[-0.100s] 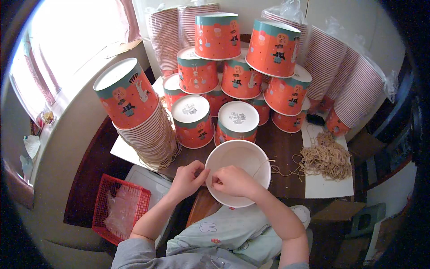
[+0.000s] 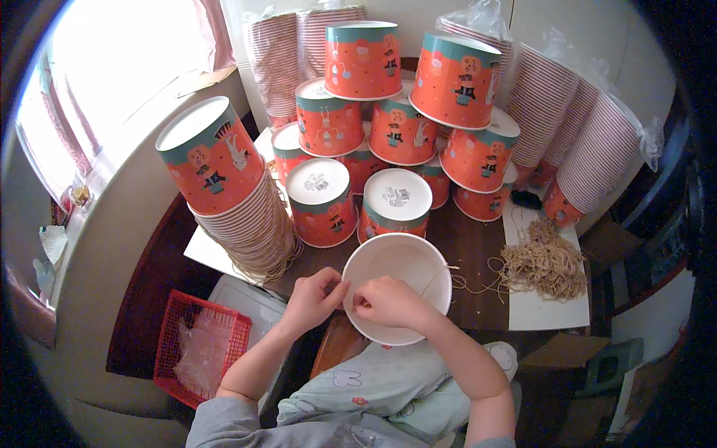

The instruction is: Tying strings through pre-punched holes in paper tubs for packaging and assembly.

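Note:
A white-lined paper bucket (image 2: 399, 257) rests open end up, partly over my lap at the table's front edge. My left hand (image 2: 312, 300) is closed in a pinch against the outside of its left rim. Reaching inside is my right hand (image 2: 385, 301), fingers curled together near the left wall. What either set of fingertips pinches is hidden. A tan cord (image 2: 457, 278) passes through the bucket's right side; part of it shows inside, running toward my right hand. Outside, it trails toward a tangled heap of cords (image 2: 545, 261) on the right.
Upside-down orange paper buckets (image 2: 321, 201) are piled behind the bucket. A nested stack with cords (image 2: 243, 224) leans at left. Plastic-wrapped stacks (image 2: 597, 149) line the back and right. Low on the left sits a red basket (image 2: 240, 328) holding clear plastic.

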`<state>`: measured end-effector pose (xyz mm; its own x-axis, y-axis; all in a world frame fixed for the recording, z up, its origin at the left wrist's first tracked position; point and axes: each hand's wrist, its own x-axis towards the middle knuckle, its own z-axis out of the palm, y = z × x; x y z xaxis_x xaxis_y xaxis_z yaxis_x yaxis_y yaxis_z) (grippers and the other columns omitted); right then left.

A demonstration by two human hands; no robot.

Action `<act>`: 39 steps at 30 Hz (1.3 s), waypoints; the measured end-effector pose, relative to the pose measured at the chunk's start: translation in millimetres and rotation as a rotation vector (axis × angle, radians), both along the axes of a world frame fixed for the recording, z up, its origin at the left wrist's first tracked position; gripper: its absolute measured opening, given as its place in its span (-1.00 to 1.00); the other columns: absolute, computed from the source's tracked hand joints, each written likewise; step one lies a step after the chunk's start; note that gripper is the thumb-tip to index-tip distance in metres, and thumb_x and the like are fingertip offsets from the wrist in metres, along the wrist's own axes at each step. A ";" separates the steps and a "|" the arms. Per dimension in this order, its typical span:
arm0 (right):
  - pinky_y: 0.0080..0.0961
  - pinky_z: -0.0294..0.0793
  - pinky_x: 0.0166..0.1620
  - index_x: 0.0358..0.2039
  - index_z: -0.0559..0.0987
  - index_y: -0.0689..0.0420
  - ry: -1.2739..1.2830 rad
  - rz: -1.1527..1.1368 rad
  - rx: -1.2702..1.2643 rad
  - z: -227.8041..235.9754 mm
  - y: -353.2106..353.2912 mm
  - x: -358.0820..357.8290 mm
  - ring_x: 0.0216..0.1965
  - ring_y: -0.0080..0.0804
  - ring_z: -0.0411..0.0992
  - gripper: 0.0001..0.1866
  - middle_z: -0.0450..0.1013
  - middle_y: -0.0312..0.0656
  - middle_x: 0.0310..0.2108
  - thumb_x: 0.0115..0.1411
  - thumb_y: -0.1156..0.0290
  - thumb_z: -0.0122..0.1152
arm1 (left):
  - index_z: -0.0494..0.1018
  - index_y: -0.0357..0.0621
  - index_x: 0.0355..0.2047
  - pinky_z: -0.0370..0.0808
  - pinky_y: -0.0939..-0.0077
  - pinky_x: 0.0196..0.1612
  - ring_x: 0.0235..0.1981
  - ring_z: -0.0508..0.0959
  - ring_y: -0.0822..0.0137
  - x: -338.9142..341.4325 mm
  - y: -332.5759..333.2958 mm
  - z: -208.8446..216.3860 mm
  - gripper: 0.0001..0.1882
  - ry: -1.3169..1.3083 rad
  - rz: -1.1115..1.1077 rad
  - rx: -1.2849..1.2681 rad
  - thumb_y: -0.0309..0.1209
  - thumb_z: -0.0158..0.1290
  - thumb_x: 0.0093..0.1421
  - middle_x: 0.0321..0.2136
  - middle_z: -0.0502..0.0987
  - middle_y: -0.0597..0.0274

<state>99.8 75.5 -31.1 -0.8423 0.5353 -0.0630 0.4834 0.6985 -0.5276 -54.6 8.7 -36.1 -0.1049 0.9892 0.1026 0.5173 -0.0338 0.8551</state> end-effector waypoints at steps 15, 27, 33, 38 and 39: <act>-0.40 0.41 -0.30 -0.48 0.56 0.14 0.028 0.014 -0.118 -3.7 10.4 6.0 -0.45 -0.22 0.45 -0.80 0.47 -0.11 -0.51 -0.08 0.33 0.04 | 0.40 -0.33 -0.33 0.46 0.50 -0.31 -0.40 0.53 0.35 -2.5 -26.7 -17.1 -0.77 -0.013 -0.230 -0.099 -0.41 -0.01 0.04 -0.47 0.51 0.10; -0.40 0.41 -0.28 -0.48 0.56 0.15 0.020 0.056 -0.168 5.4 10.5 7.7 -0.44 -0.22 0.46 -0.78 0.48 -0.12 -0.50 -0.08 0.31 0.04 | 0.43 -0.26 -0.33 0.47 0.50 -0.34 -0.43 0.55 0.28 21.6 -37.5 -13.5 -0.77 0.007 -0.018 -0.095 -0.39 0.05 0.02 -0.46 0.51 0.04; -0.40 0.41 -0.28 -0.49 0.55 0.16 0.030 0.084 -0.176 6.4 12.9 7.2 -0.43 -0.22 0.46 -0.79 0.48 -0.10 -0.49 -0.09 0.32 0.05 | 0.43 -0.24 -0.37 0.46 0.52 -0.38 -0.48 0.54 0.31 22.5 -36.4 -18.8 -0.83 0.044 0.012 -0.048 -0.43 0.02 0.02 -0.51 0.50 0.03; -0.45 0.40 -0.31 -0.42 0.53 0.15 0.080 0.069 -0.206 12.2 15.0 14.6 -0.46 -0.29 0.45 -0.77 0.47 -0.14 -0.50 -0.06 0.31 0.06 | 0.41 -0.30 -0.42 0.46 0.58 -0.40 -0.49 0.52 0.41 16.3 -31.2 -21.7 -0.88 -0.084 -0.016 0.010 -0.52 -0.01 0.00 -0.52 0.50 0.09; -0.47 0.40 -0.32 -0.39 0.52 0.14 0.105 0.055 -0.231 13.9 16.1 16.3 -0.47 -0.32 0.44 -0.77 0.46 -0.17 -0.51 -0.05 0.31 0.06 | 0.40 -0.32 -0.43 0.46 0.60 -0.41 -0.49 0.51 0.44 11.6 -29.6 -28.0 -0.89 -0.220 -0.031 0.066 -0.55 -0.02 0.00 -0.52 0.50 0.12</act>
<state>116.1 91.6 -17.2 -0.8779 0.4704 -0.0891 0.3826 0.5775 -0.7212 -43.0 -20.9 -64.1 -0.1016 0.9841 0.1454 0.3160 -0.1067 0.9427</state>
